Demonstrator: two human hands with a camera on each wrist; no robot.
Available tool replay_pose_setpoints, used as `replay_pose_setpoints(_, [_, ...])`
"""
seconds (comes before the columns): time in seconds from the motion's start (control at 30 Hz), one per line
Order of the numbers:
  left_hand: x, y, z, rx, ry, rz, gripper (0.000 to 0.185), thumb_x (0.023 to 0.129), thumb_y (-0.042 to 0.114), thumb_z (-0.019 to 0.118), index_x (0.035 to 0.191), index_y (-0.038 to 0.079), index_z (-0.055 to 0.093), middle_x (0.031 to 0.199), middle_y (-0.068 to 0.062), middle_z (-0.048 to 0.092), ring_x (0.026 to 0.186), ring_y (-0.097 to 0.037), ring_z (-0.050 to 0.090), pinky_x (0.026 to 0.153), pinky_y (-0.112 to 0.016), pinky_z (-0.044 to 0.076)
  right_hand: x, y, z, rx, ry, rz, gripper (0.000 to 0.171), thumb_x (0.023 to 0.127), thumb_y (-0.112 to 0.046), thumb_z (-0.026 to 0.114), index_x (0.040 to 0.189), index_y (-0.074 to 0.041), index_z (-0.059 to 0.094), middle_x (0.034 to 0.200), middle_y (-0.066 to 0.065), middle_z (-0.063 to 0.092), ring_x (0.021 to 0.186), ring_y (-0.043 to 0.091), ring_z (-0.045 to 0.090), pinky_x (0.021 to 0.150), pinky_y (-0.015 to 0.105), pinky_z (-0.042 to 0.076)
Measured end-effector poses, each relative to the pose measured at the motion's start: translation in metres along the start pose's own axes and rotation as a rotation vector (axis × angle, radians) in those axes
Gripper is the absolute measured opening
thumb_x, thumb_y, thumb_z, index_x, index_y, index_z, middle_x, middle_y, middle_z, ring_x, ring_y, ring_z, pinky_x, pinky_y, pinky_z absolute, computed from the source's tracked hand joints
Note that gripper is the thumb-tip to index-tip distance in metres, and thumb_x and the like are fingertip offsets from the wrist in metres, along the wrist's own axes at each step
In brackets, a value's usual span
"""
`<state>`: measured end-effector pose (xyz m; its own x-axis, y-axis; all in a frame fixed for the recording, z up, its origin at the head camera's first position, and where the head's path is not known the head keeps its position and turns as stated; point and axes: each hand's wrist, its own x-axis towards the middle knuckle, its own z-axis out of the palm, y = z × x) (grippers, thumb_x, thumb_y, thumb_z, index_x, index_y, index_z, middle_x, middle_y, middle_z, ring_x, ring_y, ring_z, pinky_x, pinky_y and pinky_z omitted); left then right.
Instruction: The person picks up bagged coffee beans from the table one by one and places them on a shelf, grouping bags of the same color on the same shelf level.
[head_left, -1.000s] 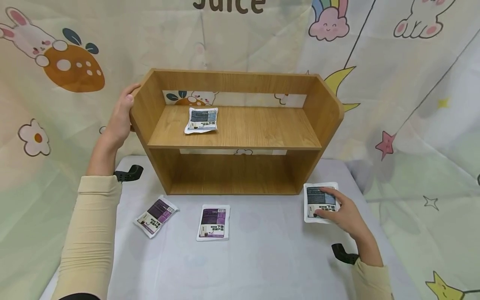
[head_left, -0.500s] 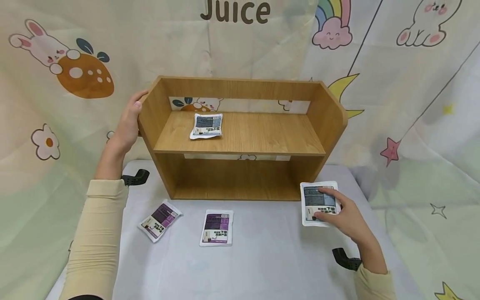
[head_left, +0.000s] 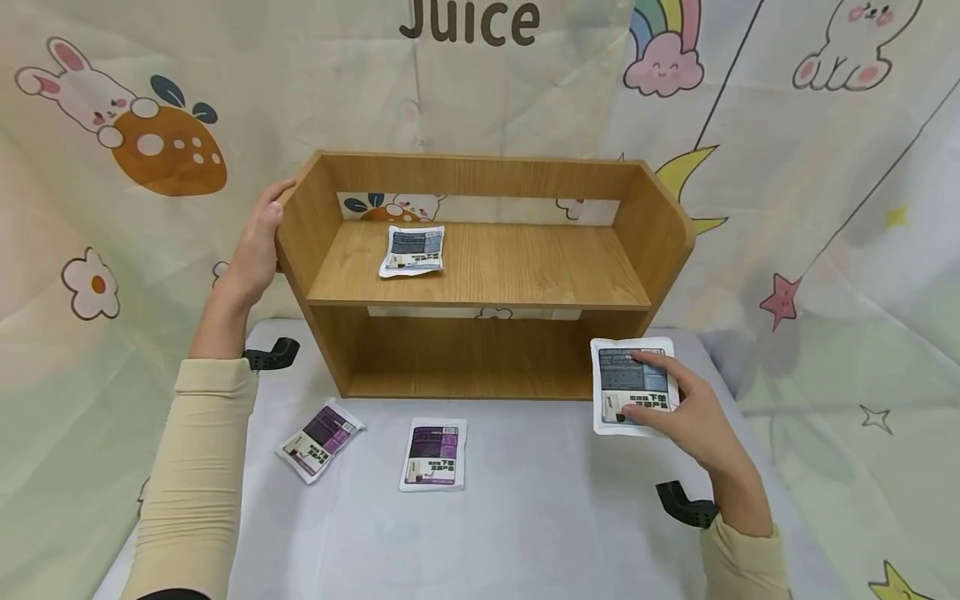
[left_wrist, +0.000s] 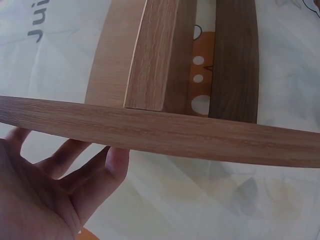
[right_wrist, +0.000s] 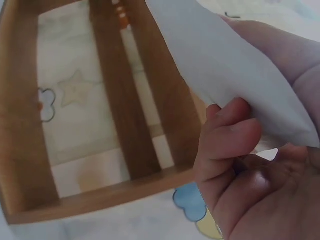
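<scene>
A wooden two-level shelf (head_left: 480, 275) stands at the back of the white table (head_left: 525, 517). My left hand (head_left: 257, 240) rests flat against its left side panel (left_wrist: 150, 127), fingers (left_wrist: 95, 172) straight along the outside. My right hand (head_left: 663, 400) pinches a grey-and-white packet (head_left: 626, 379), thumb on its printed face, and holds it just above the table by the shelf's lower right corner. In the right wrist view the packet's white back (right_wrist: 225, 65) lies over my curled fingers (right_wrist: 227, 142). Another grey packet (head_left: 411, 250) lies on the upper board.
Two purple packets (head_left: 321, 438) (head_left: 435, 454) lie on the table in front of the shelf. Black clamps (head_left: 270, 354) (head_left: 681, 503) stick up at the table's left and right edges. A cartoon-printed curtain (head_left: 825, 208) hangs close behind and beside the shelf.
My right hand has lifted the grey packet off the table and moved it slightly left and toward the shelf. The left hand stays on the side panel.
</scene>
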<state>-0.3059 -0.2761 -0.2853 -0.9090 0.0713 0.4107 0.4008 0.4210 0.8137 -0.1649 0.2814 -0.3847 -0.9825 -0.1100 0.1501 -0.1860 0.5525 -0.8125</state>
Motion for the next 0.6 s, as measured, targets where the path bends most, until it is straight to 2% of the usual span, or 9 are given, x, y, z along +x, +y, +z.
replay_pose_setpoints(0.3, [-0.001, 0.002, -0.001, -0.006, 0.001, -0.007, 0.051, 0.101, 0.047, 0.020, 0.151, 0.036, 0.024, 0.135, -0.012, 0.035, 0.105, -0.027, 0.043, 0.072, -0.037, 0.043, 0.023, -0.027, 0.004, 0.072, 0.027, -0.057, 0.074, 0.079, -0.020, 0.083, 0.143, -0.023, 0.048, 0.130, 0.014, 0.046, 0.097, 0.028, 0.056, 0.070, 0.023, 0.053])
replay_pose_setpoints(0.6, [-0.001, 0.001, 0.001, -0.006, 0.003, -0.020, 0.052, 0.101, 0.047, 0.021, 0.151, 0.037, 0.024, 0.137, -0.011, 0.034, 0.107, -0.028, 0.042, 0.075, -0.039, 0.042, 0.057, -0.055, 0.001, 0.077, 0.022, -0.077, 0.073, 0.078, -0.022, 0.083, 0.143, -0.025, 0.049, 0.132, 0.014, 0.046, 0.103, 0.029, 0.053, 0.072, 0.021, 0.052])
